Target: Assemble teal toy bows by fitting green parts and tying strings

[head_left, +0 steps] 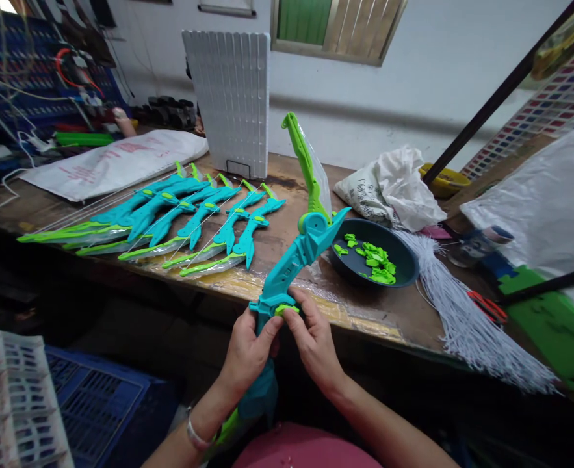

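Stretching across the view, a brown workbench (pixel 294 185) bears a white sack (pixel 116 162) at its left and a row of finished-looking toy bows (pixel 192 226), turquoise in the grip and lime green in the limbs. Most of these show a green fitting on the grip, and white strings run along several of them.

Held in front of the bench edge, between the two hands, is another toy bow (pixel 287 260), tilted, its upper green limb rising above the bench and its lower end near the person's lap. Judging by the row, this one is only partly assembled: both limbs are on, yet no string shows on it, and its fitting looks not fully seated.

The left hand (pixel 245 351) has its fingers wrapped around the grip, thumb along the near side. The right hand (pixel 316 338) has its thumb pressed on a green fitting (pixel 287 309) at the grip, its fingers closed in behind.

Well to the right hangs a bundle of white strings (pixel 462 312). Beside it, a dark bowl (pixel 408 260) contains loose green pieces (pixel 381 260), apparently unused, so more remain to fit.
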A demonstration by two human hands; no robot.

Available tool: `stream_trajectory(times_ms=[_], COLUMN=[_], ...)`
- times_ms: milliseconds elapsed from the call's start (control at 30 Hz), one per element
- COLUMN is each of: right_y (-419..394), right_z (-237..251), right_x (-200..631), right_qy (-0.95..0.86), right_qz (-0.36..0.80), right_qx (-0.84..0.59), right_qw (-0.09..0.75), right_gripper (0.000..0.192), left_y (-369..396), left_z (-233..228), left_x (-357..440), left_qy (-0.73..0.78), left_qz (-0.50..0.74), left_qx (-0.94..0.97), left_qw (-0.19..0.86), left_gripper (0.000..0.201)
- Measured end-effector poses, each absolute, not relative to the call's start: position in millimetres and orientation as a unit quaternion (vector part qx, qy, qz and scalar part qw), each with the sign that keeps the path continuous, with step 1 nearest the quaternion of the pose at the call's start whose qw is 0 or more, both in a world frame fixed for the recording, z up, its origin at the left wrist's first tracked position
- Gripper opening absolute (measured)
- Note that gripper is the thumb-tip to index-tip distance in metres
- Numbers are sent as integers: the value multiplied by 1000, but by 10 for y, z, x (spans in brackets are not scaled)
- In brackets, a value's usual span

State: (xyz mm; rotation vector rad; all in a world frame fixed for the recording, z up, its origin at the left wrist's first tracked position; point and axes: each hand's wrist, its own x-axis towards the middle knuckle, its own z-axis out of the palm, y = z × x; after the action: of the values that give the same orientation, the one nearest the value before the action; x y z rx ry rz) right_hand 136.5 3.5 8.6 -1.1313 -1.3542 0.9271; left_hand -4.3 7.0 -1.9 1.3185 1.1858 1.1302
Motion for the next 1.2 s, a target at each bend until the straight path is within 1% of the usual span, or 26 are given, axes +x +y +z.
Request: stream_trajectory(times_ms=[67,133,233,400,533,633,700,767,867,933,1000,1067,1200], right_y=[32,31,21,-13,-36,-50,-61,-71,-81,-74,-53,-22,28], right_z=[66,59,67,74,77,89,76,31,-67,-107,-105,-66,24], right_x=[1353,1344,1334,1316,1274,1239,1233,1249,1310,1363,1418,1469,1550], right_qy=[-563,-543,-505,-432,-333,-333,-371,-431,-542,-609,-658,-689,-736], right_qz=[398,431,482,547,623,621,590,520,347,232,158,126,97], right_qx=[-474,-468,-458,-435,-388,-375,-387,-412,-440,-431,-409,-393,-378], right_qw=[548,548,550,571,592,602,604,611,626,624,612,596,552], right_gripper=[34,36,42,46,54,52,48,38,22,18,18,17,16], left_y=[63,54,45,38,38,41,44,44,32,17,0,-14,-24], left_z=[-14,1,21,1,-9,0,-5,-23,-48,-45,-27,-4,31], left_x=[-44,-49,-65,-108,-128,-122,-114,-108,-105,-106,-106,-104,-103], left_qy=[491,494,503,517,504,499,499,499,502,502,499,493,491], left_qz=[463,460,461,452,443,439,438,445,460,466,469,469,456], left_qx=[545,551,566,590,597,585,576,567,552,544,543,549,558], left_qw=[496,490,463,424,440,465,477,481,481,485,486,485,488], left_gripper=[33,33,32,26,28,31,34,37,39,39,38,38,36])
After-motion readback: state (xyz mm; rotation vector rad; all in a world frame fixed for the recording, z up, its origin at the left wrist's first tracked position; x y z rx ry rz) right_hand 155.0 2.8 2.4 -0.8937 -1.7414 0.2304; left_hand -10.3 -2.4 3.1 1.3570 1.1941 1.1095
